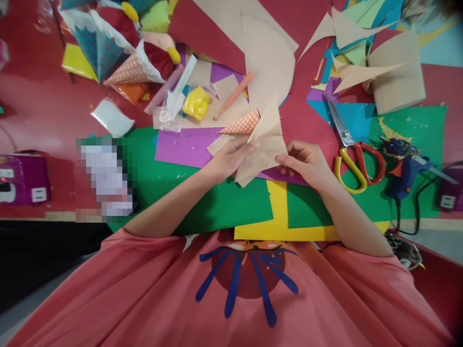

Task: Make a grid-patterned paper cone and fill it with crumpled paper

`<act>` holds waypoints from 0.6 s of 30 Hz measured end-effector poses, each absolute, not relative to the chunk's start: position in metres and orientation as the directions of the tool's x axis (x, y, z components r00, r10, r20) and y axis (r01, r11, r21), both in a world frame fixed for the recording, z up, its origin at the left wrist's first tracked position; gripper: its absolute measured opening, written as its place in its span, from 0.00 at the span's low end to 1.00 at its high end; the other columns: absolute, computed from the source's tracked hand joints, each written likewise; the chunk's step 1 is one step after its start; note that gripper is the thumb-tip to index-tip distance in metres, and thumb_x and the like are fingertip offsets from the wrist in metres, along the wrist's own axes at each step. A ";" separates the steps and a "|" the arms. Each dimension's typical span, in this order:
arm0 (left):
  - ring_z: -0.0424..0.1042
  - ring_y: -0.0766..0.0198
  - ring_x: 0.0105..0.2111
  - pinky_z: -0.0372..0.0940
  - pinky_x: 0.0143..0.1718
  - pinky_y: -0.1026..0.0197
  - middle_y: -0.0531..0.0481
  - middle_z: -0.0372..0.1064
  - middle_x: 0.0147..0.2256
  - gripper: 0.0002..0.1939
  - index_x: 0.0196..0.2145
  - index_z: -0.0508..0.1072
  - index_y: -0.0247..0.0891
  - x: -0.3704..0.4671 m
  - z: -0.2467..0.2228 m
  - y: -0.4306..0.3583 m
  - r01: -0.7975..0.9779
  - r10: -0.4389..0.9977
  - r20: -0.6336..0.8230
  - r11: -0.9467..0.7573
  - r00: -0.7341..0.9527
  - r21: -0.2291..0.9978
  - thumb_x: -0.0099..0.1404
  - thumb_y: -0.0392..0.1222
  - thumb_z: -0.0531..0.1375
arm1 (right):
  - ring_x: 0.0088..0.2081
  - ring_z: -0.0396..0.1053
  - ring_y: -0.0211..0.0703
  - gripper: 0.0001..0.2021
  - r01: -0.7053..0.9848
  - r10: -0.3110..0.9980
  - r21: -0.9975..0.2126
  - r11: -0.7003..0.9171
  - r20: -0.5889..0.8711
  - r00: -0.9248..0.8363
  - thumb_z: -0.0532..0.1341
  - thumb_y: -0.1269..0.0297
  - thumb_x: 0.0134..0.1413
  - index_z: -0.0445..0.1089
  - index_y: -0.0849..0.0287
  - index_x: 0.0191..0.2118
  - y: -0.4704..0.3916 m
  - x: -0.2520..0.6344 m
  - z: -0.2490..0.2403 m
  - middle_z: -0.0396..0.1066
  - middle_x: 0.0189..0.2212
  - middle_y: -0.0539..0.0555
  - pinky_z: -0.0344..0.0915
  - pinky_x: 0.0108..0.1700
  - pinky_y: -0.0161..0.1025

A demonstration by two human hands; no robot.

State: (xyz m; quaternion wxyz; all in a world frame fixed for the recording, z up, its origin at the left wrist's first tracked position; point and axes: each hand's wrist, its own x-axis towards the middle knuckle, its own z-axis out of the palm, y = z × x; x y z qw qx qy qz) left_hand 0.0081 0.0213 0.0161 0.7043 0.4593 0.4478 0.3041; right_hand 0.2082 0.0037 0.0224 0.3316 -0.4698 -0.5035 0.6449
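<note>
A beige sheet of paper (267, 140) with zigzag-cut edges is held up in front of me at the middle of the table. My left hand (235, 156) pinches its left side, thumb on top. At its lower right edge, my right hand (302, 161) grips it between thumb and curled fingers. Just behind the left hand lies a small orange-and-white checked paper cone (242, 123), partly covered by the sheet. Whether the left fingers also touch the cone is hidden.
Scissors (349, 140) with yellow and red handles lie right, beside a blue glue gun (401, 178) with a cord. Finished paper cones (133, 67), yellow clay (196, 102), a marker (186, 72) and an orange stick (233, 96) are at upper left. Green paper (202, 202) covers the front.
</note>
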 end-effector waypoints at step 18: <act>0.76 0.61 0.31 0.72 0.31 0.63 0.51 0.75 0.29 0.12 0.33 0.77 0.35 0.001 0.011 0.028 -0.042 0.870 -0.252 0.297 0.424 0.954 0.55 0.47 0.66 | 0.22 0.70 0.31 0.09 -0.127 0.978 -0.981 -0.148 -0.126 -0.164 0.70 0.59 0.48 0.74 0.53 0.35 0.011 0.219 0.007 0.73 0.24 0.44 0.72 0.27 0.32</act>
